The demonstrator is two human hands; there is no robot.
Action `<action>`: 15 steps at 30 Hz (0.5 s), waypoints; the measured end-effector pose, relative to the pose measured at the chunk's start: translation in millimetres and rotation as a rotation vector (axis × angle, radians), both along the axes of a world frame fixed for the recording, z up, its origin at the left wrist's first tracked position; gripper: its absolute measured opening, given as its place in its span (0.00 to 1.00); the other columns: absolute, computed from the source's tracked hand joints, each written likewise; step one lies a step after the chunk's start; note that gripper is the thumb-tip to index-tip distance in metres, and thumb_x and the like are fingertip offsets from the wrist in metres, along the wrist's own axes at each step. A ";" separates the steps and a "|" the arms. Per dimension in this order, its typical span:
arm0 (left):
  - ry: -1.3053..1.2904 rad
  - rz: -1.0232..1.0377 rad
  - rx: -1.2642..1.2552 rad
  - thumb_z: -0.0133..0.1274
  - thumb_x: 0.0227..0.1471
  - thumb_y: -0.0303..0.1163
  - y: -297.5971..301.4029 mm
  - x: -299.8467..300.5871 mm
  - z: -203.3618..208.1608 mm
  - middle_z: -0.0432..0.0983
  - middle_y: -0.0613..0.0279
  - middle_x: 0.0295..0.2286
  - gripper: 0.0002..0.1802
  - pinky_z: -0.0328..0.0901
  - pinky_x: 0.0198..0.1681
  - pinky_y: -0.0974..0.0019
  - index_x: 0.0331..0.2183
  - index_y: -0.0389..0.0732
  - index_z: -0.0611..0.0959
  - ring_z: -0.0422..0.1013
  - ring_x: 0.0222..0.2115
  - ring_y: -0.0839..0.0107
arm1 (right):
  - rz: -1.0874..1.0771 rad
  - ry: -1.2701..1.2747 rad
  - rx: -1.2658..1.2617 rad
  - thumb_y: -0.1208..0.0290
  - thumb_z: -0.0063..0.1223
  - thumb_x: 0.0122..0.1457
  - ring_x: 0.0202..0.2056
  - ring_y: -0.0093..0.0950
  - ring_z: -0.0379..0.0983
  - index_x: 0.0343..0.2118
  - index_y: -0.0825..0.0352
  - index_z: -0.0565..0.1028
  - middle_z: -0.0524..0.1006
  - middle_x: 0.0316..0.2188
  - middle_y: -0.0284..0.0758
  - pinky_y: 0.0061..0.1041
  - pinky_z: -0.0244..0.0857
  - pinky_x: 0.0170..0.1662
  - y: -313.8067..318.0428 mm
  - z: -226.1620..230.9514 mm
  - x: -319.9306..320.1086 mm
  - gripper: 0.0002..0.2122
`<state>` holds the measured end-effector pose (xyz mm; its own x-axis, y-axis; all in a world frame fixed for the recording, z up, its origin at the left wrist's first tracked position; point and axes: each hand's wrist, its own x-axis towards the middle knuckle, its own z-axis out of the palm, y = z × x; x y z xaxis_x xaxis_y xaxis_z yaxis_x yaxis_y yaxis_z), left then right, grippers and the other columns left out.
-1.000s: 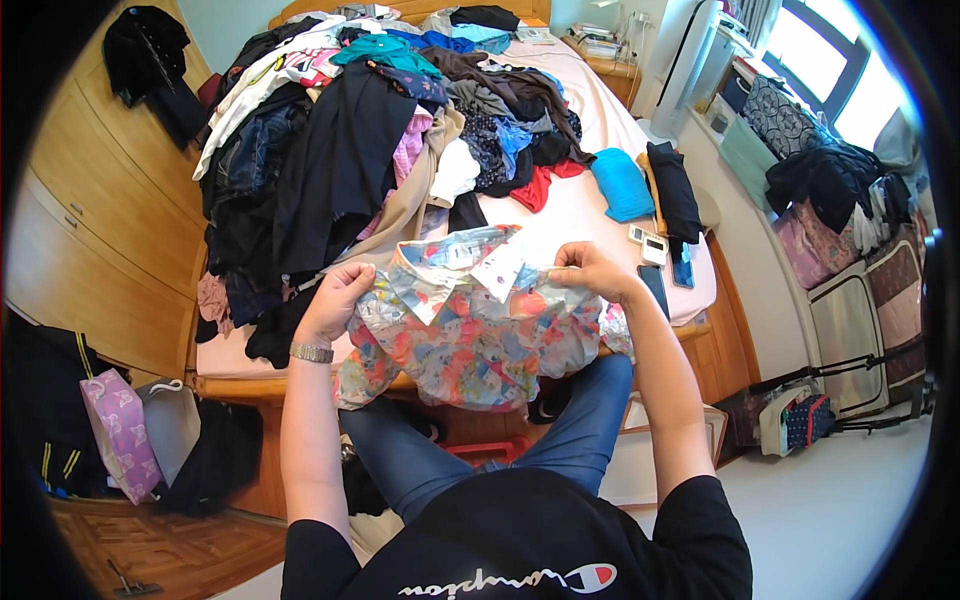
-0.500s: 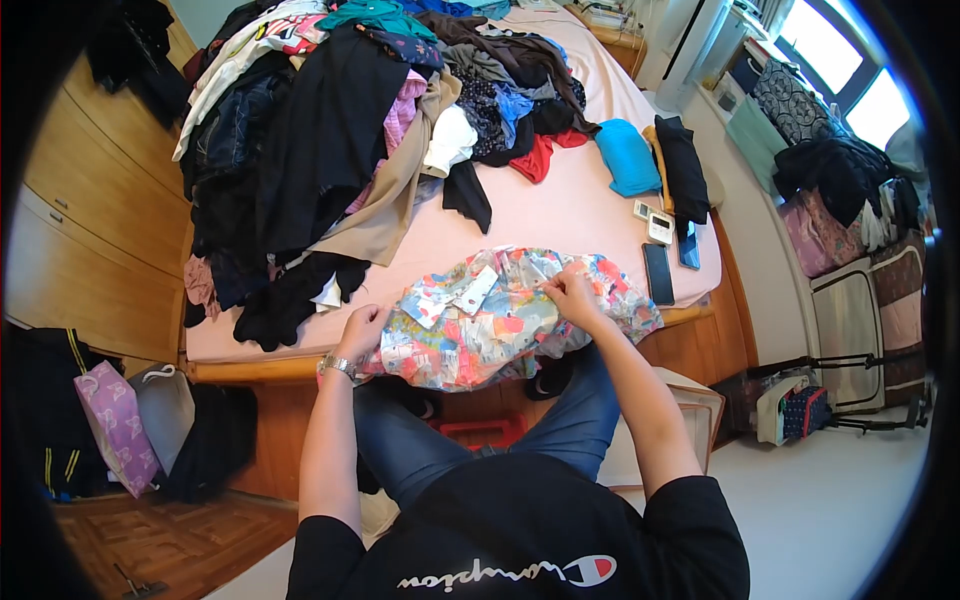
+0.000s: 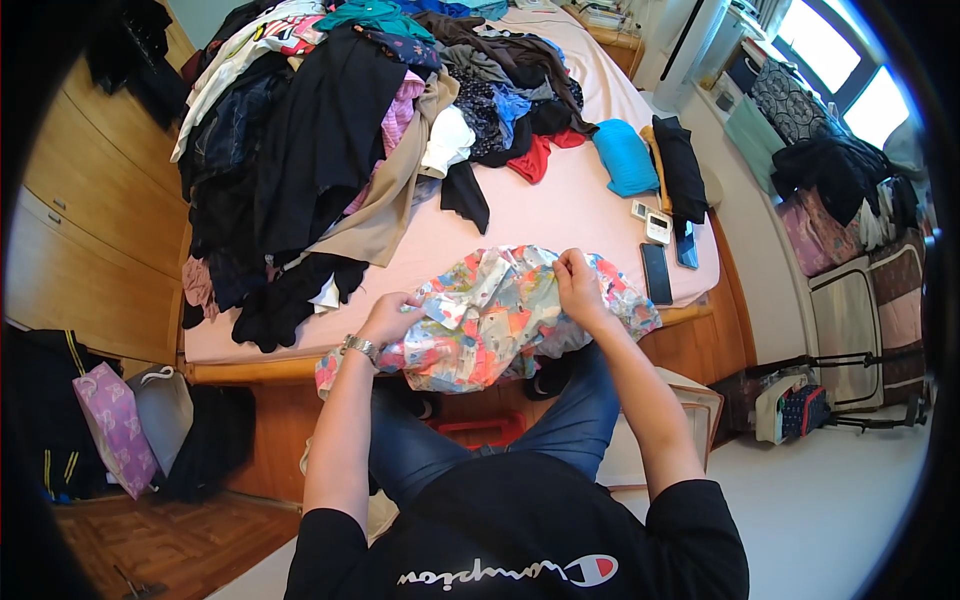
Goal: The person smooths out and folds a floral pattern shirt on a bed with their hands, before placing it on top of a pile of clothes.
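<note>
Daylight enters from the window (image 3: pixel 822 48) at upper right, which glares nearly white. The room is bright and fairly evenly lit; the pink bedsheet (image 3: pixel 560 215) looks pale, while folds in the dark clothes (image 3: pixel 315 150) sink to near-black with little detail. The patterned shirt (image 3: pixel 490 330) appears reasonably crisp, softly shadowed in its creases. Fisheye distortion bows the wardrobe doors (image 3: pixel 100 220), and black vignetting swallows the corners, where detail turns dim and soft.

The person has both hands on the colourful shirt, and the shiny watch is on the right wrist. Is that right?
Not quite: the shiny watch is on the left wrist, as the head view shows. The left hand and right hand are both on the colourful shirt.
</note>
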<state>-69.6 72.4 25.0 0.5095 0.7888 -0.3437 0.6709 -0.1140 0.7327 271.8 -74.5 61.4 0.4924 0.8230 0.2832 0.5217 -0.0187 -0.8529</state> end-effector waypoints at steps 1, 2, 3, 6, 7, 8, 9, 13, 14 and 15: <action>-0.055 -0.002 0.031 0.66 0.49 0.39 6.0 -5.8 3.2 0.81 0.58 0.28 0.16 0.70 0.33 0.67 0.33 0.37 0.83 0.74 0.28 0.74 | 0.056 0.022 -0.107 0.72 0.56 0.60 0.25 0.34 0.70 0.29 0.69 0.71 0.72 0.21 0.41 0.32 0.63 0.30 -0.8 8.4 8.4 0.08; -0.108 0.001 0.064 0.65 0.50 0.37 8.1 -10.4 10.0 0.81 0.60 0.26 0.13 0.69 0.32 0.68 0.33 0.37 0.84 0.74 0.27 0.76 | 0.117 0.044 -0.212 0.70 0.59 0.59 0.24 0.29 0.68 0.29 0.69 0.72 0.71 0.20 0.38 0.29 0.62 0.29 -1.4 18.4 16.5 0.09; -0.224 0.048 0.082 0.63 0.51 0.34 6.5 -10.0 29.2 0.79 0.65 0.24 0.10 0.68 0.29 0.70 0.31 0.36 0.84 0.72 0.24 0.80 | 0.156 -0.039 -0.200 0.69 0.64 0.55 0.23 0.22 0.65 0.30 0.70 0.74 0.71 0.19 0.34 0.25 0.61 0.28 -2.1 25.1 27.5 0.11; -0.517 0.181 0.190 0.60 0.54 0.29 18.0 -16.8 50.6 0.77 0.70 0.25 0.06 0.66 0.31 0.73 0.32 0.35 0.82 0.69 0.27 0.82 | 0.316 -0.055 -0.283 0.68 0.65 0.54 0.22 0.21 0.66 0.31 0.70 0.76 0.71 0.18 0.33 0.24 0.62 0.27 -4.9 48.4 52.7 0.11; -0.540 0.179 0.295 0.60 0.55 0.28 21.5 -19.1 62.8 0.76 0.70 0.26 0.06 0.65 0.33 0.75 0.31 0.35 0.81 0.69 0.28 0.82 | 0.364 0.058 -0.370 0.69 0.64 0.54 0.22 0.20 0.66 0.33 0.70 0.77 0.72 0.18 0.32 0.25 0.62 0.26 -5.1 55.0 59.1 0.10; -0.573 0.204 0.296 0.59 0.56 0.28 21.2 -20.6 76.6 0.76 0.69 0.27 0.07 0.65 0.34 0.76 0.31 0.34 0.81 0.69 0.29 0.82 | 0.364 0.057 -0.366 0.69 0.64 0.54 0.22 0.20 0.66 0.33 0.70 0.77 0.72 0.18 0.32 0.25 0.62 0.26 -4.6 63.6 58.7 0.10; -0.574 0.233 0.269 0.59 0.57 0.28 20.0 -20.6 87.8 0.76 0.70 0.28 0.06 0.65 0.35 0.76 0.32 0.35 0.80 0.68 0.30 0.83 | 0.296 -0.004 -0.334 0.69 0.63 0.55 0.22 0.21 0.67 0.31 0.70 0.76 0.72 0.18 0.33 0.26 0.62 0.26 -4.6 73.7 57.3 0.09; -0.704 0.195 0.014 0.56 0.61 0.32 26.5 -24.7 92.2 0.75 0.73 0.30 0.07 0.65 0.38 0.77 0.35 0.38 0.79 0.68 0.32 0.85 | 0.052 -0.244 0.032 0.73 0.56 0.61 0.22 0.29 0.70 0.32 0.70 0.72 0.73 0.20 0.40 0.30 0.63 0.27 4.7 62.9 46.5 0.06; -0.706 0.191 0.015 0.56 0.61 0.32 26.1 -23.2 92.3 0.75 0.73 0.30 0.07 0.65 0.38 0.77 0.35 0.38 0.79 0.68 0.32 0.85 | -0.068 -0.264 0.153 0.74 0.54 0.62 0.22 0.31 0.70 0.33 0.69 0.70 0.74 0.21 0.41 0.30 0.64 0.27 7.2 60.9 39.7 0.05; -0.766 0.172 -0.201 0.54 0.62 0.35 24.6 -21.5 92.0 0.75 0.73 0.31 0.09 0.65 0.39 0.77 0.36 0.39 0.79 0.68 0.32 0.84 | -0.101 -0.268 0.207 0.75 0.52 0.63 0.24 0.32 0.71 0.35 0.68 0.70 0.73 0.22 0.42 0.31 0.64 0.29 6.2 60.6 34.6 0.04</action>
<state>-91.1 97.0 117.1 0.5383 0.8378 -0.0916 -0.0293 0.1272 0.9914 306.5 -68.2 122.0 0.4541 0.6855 0.5691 0.7321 0.0770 -0.6769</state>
